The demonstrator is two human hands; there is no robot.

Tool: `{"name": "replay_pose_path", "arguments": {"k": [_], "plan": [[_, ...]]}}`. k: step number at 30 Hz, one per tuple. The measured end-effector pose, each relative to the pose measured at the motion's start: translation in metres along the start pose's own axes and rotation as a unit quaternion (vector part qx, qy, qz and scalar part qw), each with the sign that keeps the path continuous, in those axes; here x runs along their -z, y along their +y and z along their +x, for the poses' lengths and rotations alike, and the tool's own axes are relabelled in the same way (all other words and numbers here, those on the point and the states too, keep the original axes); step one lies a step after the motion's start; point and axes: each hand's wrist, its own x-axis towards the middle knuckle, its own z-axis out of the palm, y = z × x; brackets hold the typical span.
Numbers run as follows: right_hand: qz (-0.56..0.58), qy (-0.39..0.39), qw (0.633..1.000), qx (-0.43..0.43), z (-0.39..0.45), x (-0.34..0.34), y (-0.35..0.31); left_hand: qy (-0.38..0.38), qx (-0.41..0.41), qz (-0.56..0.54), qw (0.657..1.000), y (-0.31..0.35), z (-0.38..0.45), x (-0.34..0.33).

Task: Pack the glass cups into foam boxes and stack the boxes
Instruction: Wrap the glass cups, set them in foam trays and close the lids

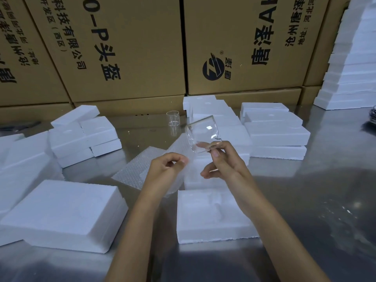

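Cartons printed "科技有限公司" back a steel table; right hand pinches a tilted glass cup above an open, empty foam box; left hand pinches bubble wrap

My left hand hides part of the bubble wrap; the foam stack runs off the right edge.

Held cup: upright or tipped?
Tipped: the cup lies slanted in the right hand, its mouth turned sideways, above the table.
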Motion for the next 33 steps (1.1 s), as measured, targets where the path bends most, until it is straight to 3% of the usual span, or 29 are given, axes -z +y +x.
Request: {"name": "replay_pose_path", "arguments": {"k": [3,11,17,19,21,24,27,29,31,33], "plan": [[-0.121,0.017,0.992,0.022,0.000,0.002,0.006,-0.015,0.000,-0.041,0.999,0.004,-0.004,-0.002],[-0.354,0.023,0.934,0.035,-0.004,0.009,0.012,0.067,-0.003,-0.147,0.987,0.008,-0.006,0.003],[-0.421,0.062,0.905,-0.023,-0.004,0.006,0.010,-0.013,-0.121,-0.097,0.988,0.012,-0.010,0.001],[-0.314,0.088,0.941,-0.089,-0.001,0.003,0.008,-0.056,-0.155,-0.059,0.985,0.016,-0.014,-0.004],[-0.103,0.118,0.970,-0.186,0.003,0.006,0.004,-0.090,-0.167,-0.039,0.981,0.019,-0.017,-0.010],[0.180,0.119,0.946,-0.241,0.005,0.013,-0.001,-0.142,-0.166,-0.031,0.975,0.021,-0.021,-0.015],[0.382,0.110,0.890,-0.224,0.007,0.017,-0.002,-0.205,-0.151,-0.042,0.966,0.021,-0.027,-0.023],[0.415,0.075,0.881,-0.214,0.007,0.018,-0.003,-0.239,-0.132,-0.057,0.960,0.020,-0.029,-0.029],[0.364,0.034,0.904,-0.221,0.006,0.019,-0.003,-0.282,-0.105,-0.075,0.951,0.019,-0.032,-0.031],[0.292,0.040,0.930,-0.221,0.003,0.021,0.002,-0.340,-0.074,-0.098,0.932,0.019,-0.034,-0.031]]}}
